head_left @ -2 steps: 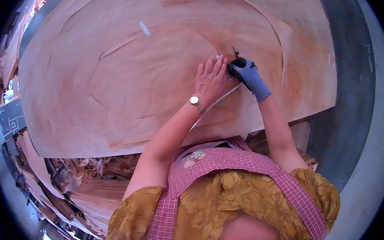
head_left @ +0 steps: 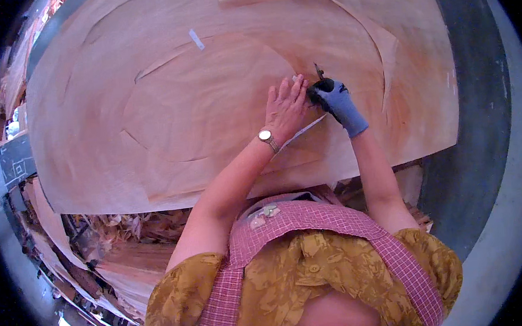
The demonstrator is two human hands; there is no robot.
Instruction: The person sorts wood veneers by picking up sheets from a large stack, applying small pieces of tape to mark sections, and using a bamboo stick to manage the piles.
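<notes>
A large sheet of reddish-tan wood veneer (head_left: 211,124) lies flat before me, with curved cuts and lifted slivers in it. My left hand (head_left: 285,105), bare and with a watch on its wrist, rests palm down on the sheet with its fingers stretched out. Right beside its fingertips, my right hand (head_left: 334,102) wears a blue-grey glove with dark fingertips. It is closed on a slim dark tool (head_left: 319,71) with a pointed end, whose exact kind is unclear. A narrow white tape strip (head_left: 304,130) runs from below the right hand toward my left wrist. Under my left fingertips shows a small pale piece (head_left: 295,78).
A short white strip (head_left: 196,39) lies on the sheet, farther off to the left. Long curved veneer slivers (head_left: 379,42) stand slightly raised at the right. A dark green table border (head_left: 477,90) runs along the right side. Veneer scraps (head_left: 139,227) are heaped below the sheet's near edge.
The white strip's near end, which stretched past my left wrist before, no longer shows there. Both hands stay nearly in place.
</notes>
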